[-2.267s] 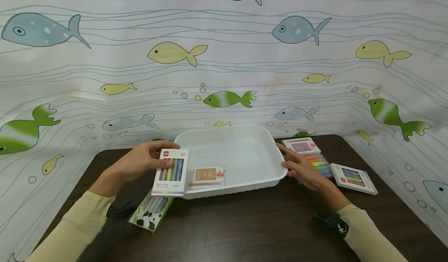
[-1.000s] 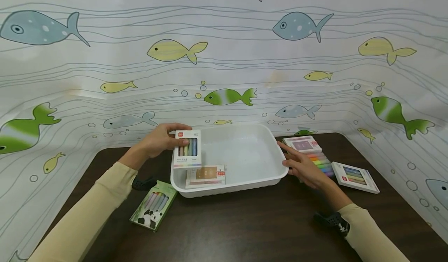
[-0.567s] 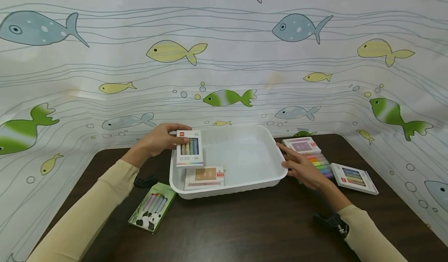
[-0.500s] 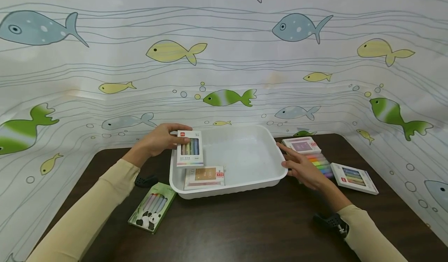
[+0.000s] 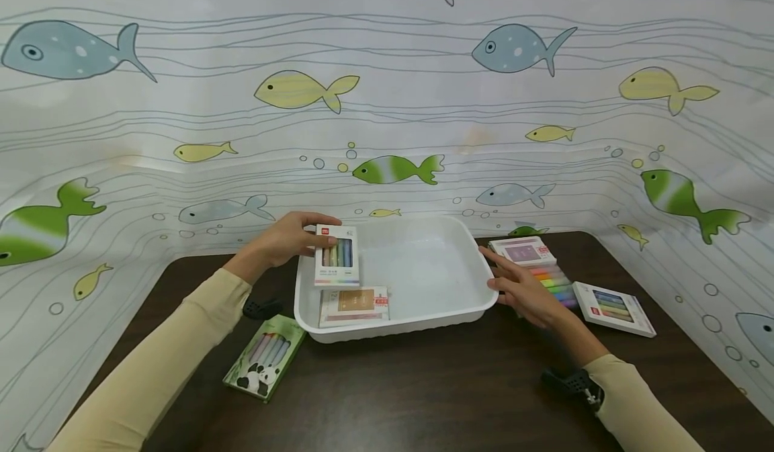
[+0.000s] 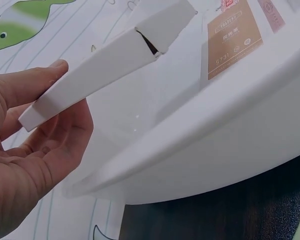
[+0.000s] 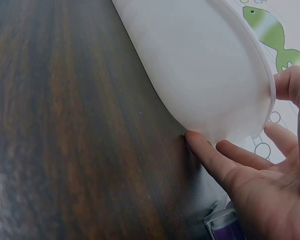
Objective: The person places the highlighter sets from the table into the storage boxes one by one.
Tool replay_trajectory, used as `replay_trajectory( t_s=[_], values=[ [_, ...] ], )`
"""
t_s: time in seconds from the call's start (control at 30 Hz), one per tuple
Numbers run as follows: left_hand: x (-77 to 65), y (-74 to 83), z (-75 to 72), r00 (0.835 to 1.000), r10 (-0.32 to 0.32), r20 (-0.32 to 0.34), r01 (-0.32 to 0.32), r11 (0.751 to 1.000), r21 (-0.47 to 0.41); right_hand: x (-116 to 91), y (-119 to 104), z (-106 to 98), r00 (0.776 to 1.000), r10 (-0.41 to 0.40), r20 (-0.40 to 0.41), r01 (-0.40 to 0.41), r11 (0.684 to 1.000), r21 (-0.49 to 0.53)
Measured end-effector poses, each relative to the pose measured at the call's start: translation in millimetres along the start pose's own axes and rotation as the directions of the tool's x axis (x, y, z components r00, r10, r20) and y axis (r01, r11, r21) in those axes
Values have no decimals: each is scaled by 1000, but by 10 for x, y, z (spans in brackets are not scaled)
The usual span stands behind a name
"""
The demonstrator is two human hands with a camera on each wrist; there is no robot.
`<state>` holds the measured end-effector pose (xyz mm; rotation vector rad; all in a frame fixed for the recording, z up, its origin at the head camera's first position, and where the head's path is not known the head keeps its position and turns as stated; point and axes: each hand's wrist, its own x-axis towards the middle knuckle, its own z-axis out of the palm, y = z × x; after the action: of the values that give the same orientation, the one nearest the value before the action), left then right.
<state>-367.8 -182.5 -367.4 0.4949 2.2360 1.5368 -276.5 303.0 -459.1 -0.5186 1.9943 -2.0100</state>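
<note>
My left hand [image 5: 284, 238] pinches a white box of highlighters [image 5: 336, 274] by its left edge, thumb in front. Pastel pens show through the box's window. The box is held over the left end of a white plastic tray [image 5: 423, 264]. In the left wrist view the box [image 6: 105, 62] is edge-on, a small gap at its flap. A flat box with a brown label [image 5: 357, 304] lies in the tray below it. At the tray's right end, my right hand [image 5: 523, 291] touches the outer wall and rim; its spread fingertips [image 7: 202, 142] rest against the tray's side.
A green panda box of pens [image 5: 266, 358] lies left of the tray on the dark table [image 5: 411, 391]. To the right lie a box of rainbow-coloured pens [image 5: 553, 281] and another white highlighter box [image 5: 613, 309]. A fish-patterned sheet [image 5: 399, 103] stands behind.
My left hand has carried the highlighter box up and right, from over the tray's left rim and panda box to inside the tray's left end. My right hand has stayed at the tray.
</note>
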Motion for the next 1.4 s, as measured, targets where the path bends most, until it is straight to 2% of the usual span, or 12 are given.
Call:
replay_trajectory(
  t_s=[0.27, 0.57, 0.97, 1.13, 1.23, 1.4],
  values=[
    [14, 33, 13, 1000, 1, 4, -1, 999, 33, -12, -17, 3, 1000, 4, -9, -4, 1000, -3],
    [-12, 63, 16, 1000, -16, -18, 16, 999, 34, -15, -13, 17, 1000, 7, -8, -7, 1000, 2],
    [-19, 65, 33, 1000, -3, -17, 4, 999, 40, -9, -25, 25, 1000, 6, -11, -6, 1000, -1],
    [-53, 77, 25, 996, 58, -69, -46, 984, 171, -10, -24, 27, 1000, 9, -16, -9, 1000, -3],
    [-77, 101, 18, 989, 103, -102, -71, 959, 275, -13, -19, 23, 1000, 6, -18, -6, 1000, -4],
    [-124, 148, 6, 981, 141, -132, -88, 935, 342, -16, -18, 19, 1000, 2, -12, -2, 1000, -3]
  ],
)
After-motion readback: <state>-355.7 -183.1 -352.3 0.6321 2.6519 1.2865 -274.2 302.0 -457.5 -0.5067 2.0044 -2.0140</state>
